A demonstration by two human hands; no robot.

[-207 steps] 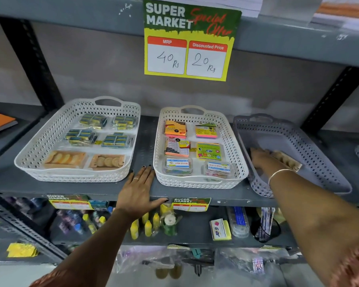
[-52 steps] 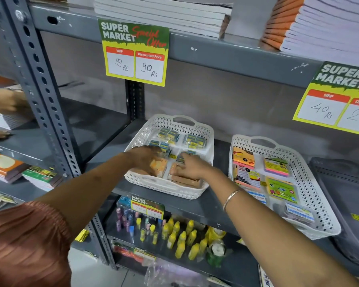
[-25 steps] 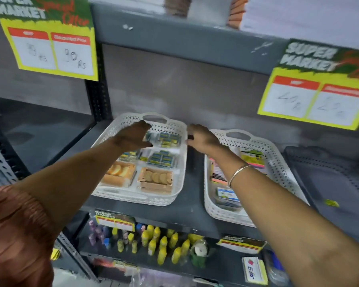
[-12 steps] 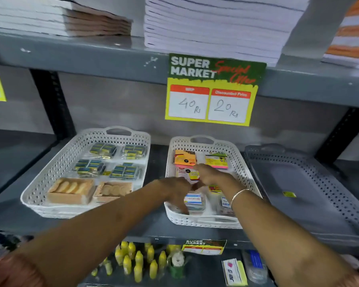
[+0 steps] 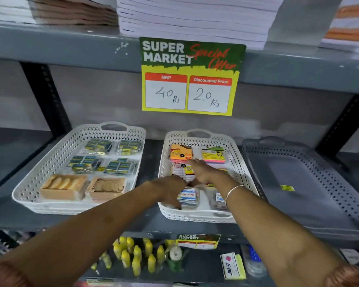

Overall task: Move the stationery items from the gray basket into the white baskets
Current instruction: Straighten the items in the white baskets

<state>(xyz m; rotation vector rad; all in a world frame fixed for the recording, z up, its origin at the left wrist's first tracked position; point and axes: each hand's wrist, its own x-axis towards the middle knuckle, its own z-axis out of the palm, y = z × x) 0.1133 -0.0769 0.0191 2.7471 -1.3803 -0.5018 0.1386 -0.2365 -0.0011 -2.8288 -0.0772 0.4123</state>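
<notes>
Two white baskets, the left basket [image 5: 50, 162] and the middle basket [image 5: 238, 162], have lattice-perforated walls; the gray basket [image 5: 330, 183] has dotted holes. An orange pad [image 5: 180, 152] and a yellow-and-pink pad [image 5: 212, 155] lie in the middle basket. The price sign [image 5: 192, 76] is green, yellow and red.

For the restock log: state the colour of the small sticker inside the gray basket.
Yellow. The small sticker on the perforated gray plastic basket's floor shows in the head view.

both my hands [image 5: 172, 193] crowd the packed middle white basket [image 5: 239, 162], barely any gaps there. gray basket [image 5: 330, 183] on the right is wide open, shelf above hangs well clear
</notes>
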